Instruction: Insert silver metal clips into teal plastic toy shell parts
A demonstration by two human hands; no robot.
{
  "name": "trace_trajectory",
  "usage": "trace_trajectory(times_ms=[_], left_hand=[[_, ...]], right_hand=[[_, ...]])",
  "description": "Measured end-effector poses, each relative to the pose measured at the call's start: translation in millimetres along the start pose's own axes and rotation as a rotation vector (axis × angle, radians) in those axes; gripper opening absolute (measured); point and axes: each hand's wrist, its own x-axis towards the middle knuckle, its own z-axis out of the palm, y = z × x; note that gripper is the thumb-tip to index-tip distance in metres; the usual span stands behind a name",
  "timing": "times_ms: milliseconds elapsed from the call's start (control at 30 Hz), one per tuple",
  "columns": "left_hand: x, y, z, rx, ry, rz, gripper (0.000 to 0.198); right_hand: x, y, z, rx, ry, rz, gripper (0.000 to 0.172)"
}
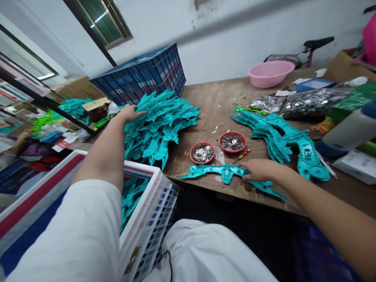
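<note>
Reaching over the counter [205,102], the left hand [131,113] lies on the edge of a heap of teal moulded plastic parts [160,129], its fingers [139,112] spread open and not closed round any piece. The right hand [261,170] rests on a single teal part [226,172] near the counter's front edge, fingers extended flat, pressing rather than gripping. At about 11 o'clock from that hand stand two red dishes [202,161] of small silver pieces, with a small screwdriver [242,155] just beside them. A second pile of teal parts [272,137] lies at about 1 o'clock, backed by a clear bag of silver pieces [313,103]. Under the left forearm, a white plastic crate [155,203] holds more teal parts [132,199] — sorted or not, I cannot tell.
</note>
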Motion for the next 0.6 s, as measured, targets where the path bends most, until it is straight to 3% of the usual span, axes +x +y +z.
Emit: trace_trajectory(times_ms=[133,300,400,500,600], left_hand=[[19.0,8.8,-20.0,-0.067,-0.035,-0.068,0.053],[21.0,9.6,-27.8,-0.230,0.207,-0.013,0.047],[21.1,2.0,-36.7,-0.304,0.289,-0.014,0.048],[14.5,-6.2,-40.4,-0.350,0.251,-0.089,0.046],[-3.7,-7.7,-29.5,-0.377,0.102,-0.208,0.049]], right_hand=[[0.8,3.9,1.7,0.005,0.004,-0.027,0.086],[2.0,14.1,0.9,0.060,0.080,-0.096,0.085],[2.9,19.5,0.8,0.063,0.107,-0.107,0.079],[1.4,20.3,0.6,0.066,0.089,-0.113,0.080],[-0.8,18.6,0.8,0.077,0.075,-0.130,0.083]])
